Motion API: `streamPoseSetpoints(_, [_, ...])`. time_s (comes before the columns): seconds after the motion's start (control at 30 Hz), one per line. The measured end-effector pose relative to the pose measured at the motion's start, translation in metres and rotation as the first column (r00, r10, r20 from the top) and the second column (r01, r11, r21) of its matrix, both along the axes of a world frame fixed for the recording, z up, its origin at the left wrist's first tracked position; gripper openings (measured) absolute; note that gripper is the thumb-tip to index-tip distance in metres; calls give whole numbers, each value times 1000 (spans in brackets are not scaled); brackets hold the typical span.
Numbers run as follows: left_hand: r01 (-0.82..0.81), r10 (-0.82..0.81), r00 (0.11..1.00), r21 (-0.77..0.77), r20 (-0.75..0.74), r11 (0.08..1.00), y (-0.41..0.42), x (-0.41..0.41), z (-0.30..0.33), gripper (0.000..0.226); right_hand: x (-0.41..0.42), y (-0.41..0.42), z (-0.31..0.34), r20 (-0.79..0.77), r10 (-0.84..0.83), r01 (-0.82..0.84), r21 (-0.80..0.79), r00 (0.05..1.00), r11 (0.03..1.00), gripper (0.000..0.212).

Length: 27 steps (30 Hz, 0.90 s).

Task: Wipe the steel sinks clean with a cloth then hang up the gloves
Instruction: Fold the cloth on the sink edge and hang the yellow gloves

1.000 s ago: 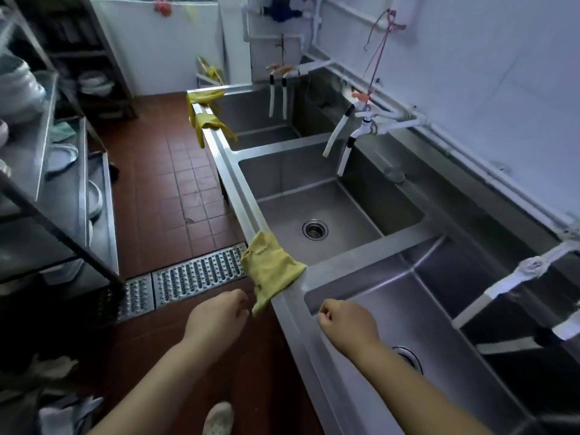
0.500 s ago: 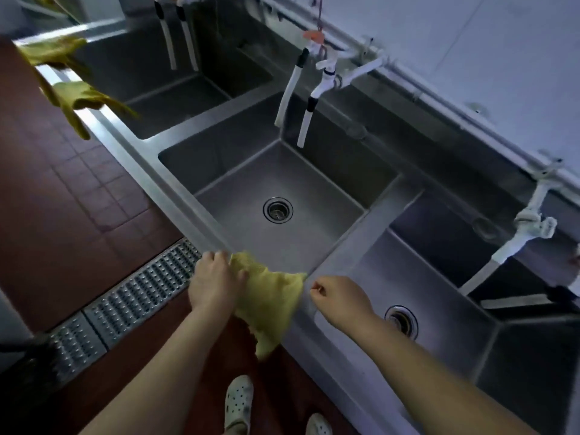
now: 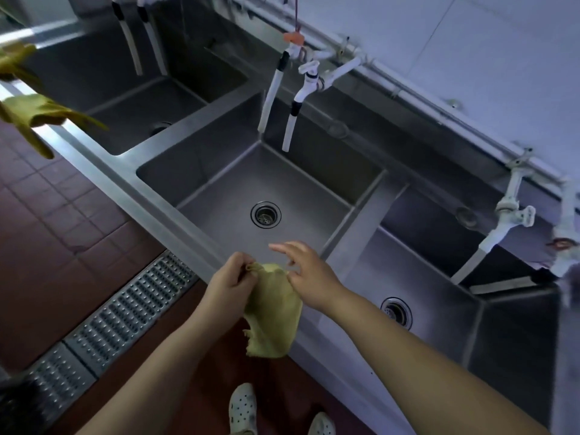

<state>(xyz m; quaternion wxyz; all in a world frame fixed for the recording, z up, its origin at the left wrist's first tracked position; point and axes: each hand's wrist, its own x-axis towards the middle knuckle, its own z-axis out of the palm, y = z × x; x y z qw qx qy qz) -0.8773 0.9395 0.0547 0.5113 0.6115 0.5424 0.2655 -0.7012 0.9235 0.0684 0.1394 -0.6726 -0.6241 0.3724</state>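
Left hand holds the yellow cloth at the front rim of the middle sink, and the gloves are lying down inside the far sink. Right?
Not quite. The head view shows the gloves draped over the front rim beside the far sink, not inside it. The left hand does hold the cloth.

White taps (image 3: 306,89), floor drain grate (image 3: 125,312), red tiles (image 3: 40,221), white clogs (image 3: 241,409).

Lighting dim and cool, with a bluish cast on the wall (image 3: 470,42). Soft glare runs along the front rim of the steel sinks (image 3: 103,171); basin interiors lie in shadow. Straight edges bow toward the frame borders, showing wide-angle distortion. The yellow gloves (image 3: 34,114), left of the sinks, are smeared by motion blur. The far right edge is blurred and indistinct
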Motion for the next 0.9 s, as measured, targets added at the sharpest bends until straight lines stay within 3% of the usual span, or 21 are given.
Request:
streamPoseSetpoints(0.1, [120, -128, 987, 75, 98, 990, 0, 2, 30, 34, -2, 5, 16, -24, 56, -55, 44, 998, 998, 78])
streamPoseSetpoints(0.2, [240, -255, 963, 151, 87, 959, 5, 4, 59, 48, 2, 5, 31, -130, 77, -77, 3, 989, 997, 69])
streamPoseSetpoints(0.27, [319, -337, 939, 190, 70, 928, 9, 6, 77, 55, 7, -2, 42, -321, 5, -42, -109, 947, 993, 60])
streamPoseSetpoints(0.33, [388, -406, 913, 214, 46, 897, 12, 10, 94, 54, 13, -10, 51, -454, -64, -29, -195, 889, 980, 55])
streamPoseSetpoints(0.47, [428, -457, 886, 240, 79, 871, 14, 21, 121, 45, 23, -27, 72, -580, -23, -105, -187, 814, 977, 60])
streamPoseSetpoints(0.7, [362, -410, 900, 273, 146, 891, 2, 48, 144, 28, 46, -58, 89, -440, -45, -62, -224, 897, 973, 54])
streamPoseSetpoints(0.83, [366, -416, 890, 249, 188, 897, 0, 63, 144, 28, 61, -74, 95, -339, -89, 16, -211, 937, 977, 30])
streamPoseSetpoints(0.9, [391, -434, 880, 227, 191, 892, 0, 69, 142, 20, 70, -77, 95, -213, -107, 78, -141, 971, 987, 13])
